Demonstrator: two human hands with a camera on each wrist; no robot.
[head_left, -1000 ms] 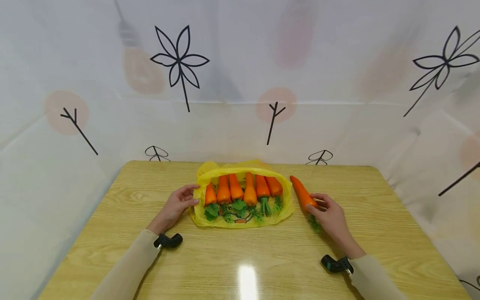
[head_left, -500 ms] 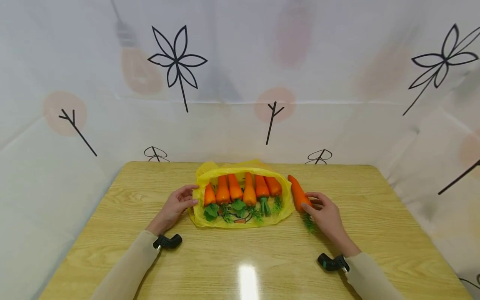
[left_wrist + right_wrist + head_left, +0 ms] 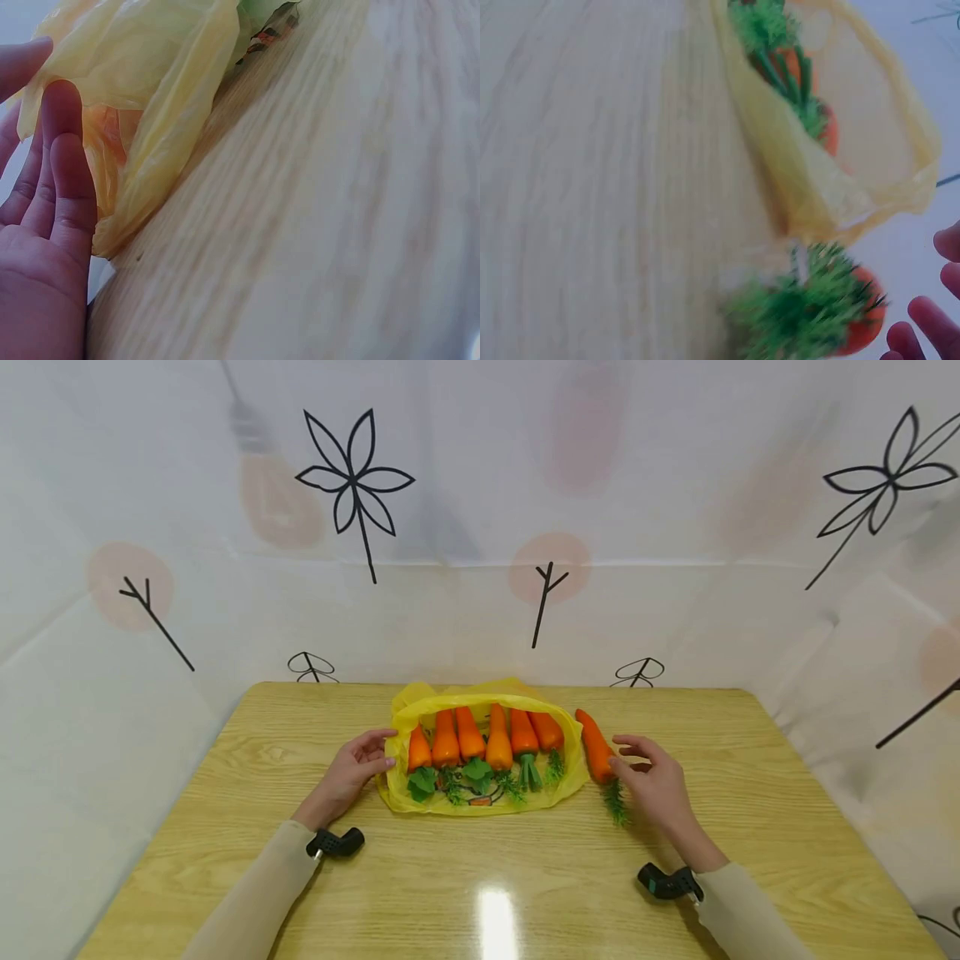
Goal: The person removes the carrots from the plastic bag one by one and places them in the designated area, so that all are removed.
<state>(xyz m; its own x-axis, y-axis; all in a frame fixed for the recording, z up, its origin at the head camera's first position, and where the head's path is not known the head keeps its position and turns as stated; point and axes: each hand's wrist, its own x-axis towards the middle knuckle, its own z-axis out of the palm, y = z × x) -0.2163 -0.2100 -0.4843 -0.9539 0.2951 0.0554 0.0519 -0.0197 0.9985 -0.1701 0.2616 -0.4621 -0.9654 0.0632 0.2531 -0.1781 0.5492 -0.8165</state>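
Observation:
A yellow plastic bag (image 3: 480, 700) lies at the table's back middle, its mouth facing me. Inside, several orange carrots (image 3: 498, 747) are lined up side by side, green tops toward the opening. My left hand (image 3: 348, 777) holds the bag's left rim between thumb and fingers; in the left wrist view the thin plastic (image 3: 161, 112) stands up by the fingertips. Just right of the bag, one more carrot (image 3: 595, 745) rests on the table, its leafy top toward me. My right hand (image 3: 654, 787) is beside it, fingers spread away and thumb tip right at its side.
The wood-patterned table (image 3: 420, 893) ends at a white fabric backdrop (image 3: 457, 610) printed with flowers and twigs. A black wrist camera (image 3: 336, 842) sits on the left sleeve and another black camera (image 3: 670, 883) on the right.
The right hand moved left with the carrot, bringing it beside the bag, then loosened its fingers and drew back slightly from it. The left hand and the bag stayed nearly still.

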